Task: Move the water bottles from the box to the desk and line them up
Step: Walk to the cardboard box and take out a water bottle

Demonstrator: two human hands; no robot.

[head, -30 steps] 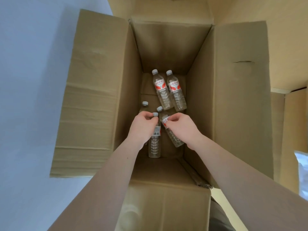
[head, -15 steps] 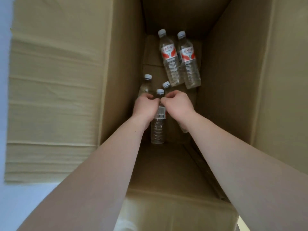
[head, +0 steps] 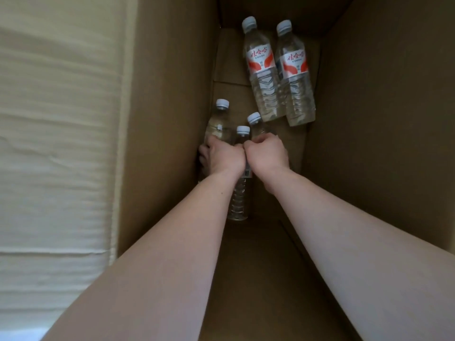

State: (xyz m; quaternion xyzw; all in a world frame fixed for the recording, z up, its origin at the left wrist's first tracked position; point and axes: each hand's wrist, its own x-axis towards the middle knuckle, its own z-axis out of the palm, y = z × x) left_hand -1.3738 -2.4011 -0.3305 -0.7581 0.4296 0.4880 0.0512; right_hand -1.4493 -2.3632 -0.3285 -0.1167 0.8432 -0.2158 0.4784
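Looking down into a tall cardboard box (head: pixel 369 119). Five water bottles lie on its floor, and every place below is given relative to the middle bottle (head: pixel 240 193), which lies lengthwise at the centre of the floor, cap pointing away from the viewer.

Two bare arms reach down into the box. The left hand (head: pixel 221 157) is just left of the middle bottle, its fingers curled round a bottle by the left wall (head: pixel 219 129), gripping its body below the shoulder. The right hand (head: pixel 267 155) is just right of the middle bottle, closed around a third bottle (head: pixel 256 124) so that only the cap and neck show. The two hands touch at the knuckles over the middle bottle. Taking one bottle per hand probably lets two be lifted out in one trip.

Beyond the middle bottle, toward the far wall, two more bottles (head: pixel 261 70) (head: pixel 294 77) lie touching side by side, untouched. Their white and red labels carry red Chinese characters, seemingly the Wahaha brand; the smaller print is unreadable. A barcode shows on the middle bottle's label.

The desk is out of view.
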